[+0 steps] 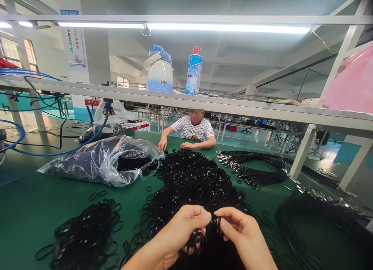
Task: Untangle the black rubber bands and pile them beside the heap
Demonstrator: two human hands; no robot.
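Low in the middle of the view, my left hand (177,233) is closed around a bunch of thin black rubber rings (196,241). My right hand (240,233) pinches one black ring (217,223) between thumb and forefinger, right beside the left thumb. Both hands hover over a large heap of black rings (189,180) on the green table (26,211). A smaller pile of rings (87,231) lies to the left.
A clear plastic bag (101,161) of black parts lies at the left. Bundles of black cables (253,167) lie at the right. A person in a striped shirt (194,128) sits opposite, hands on the table. A shelf rail (186,100) carries a jug (159,69) and spray can (194,71).
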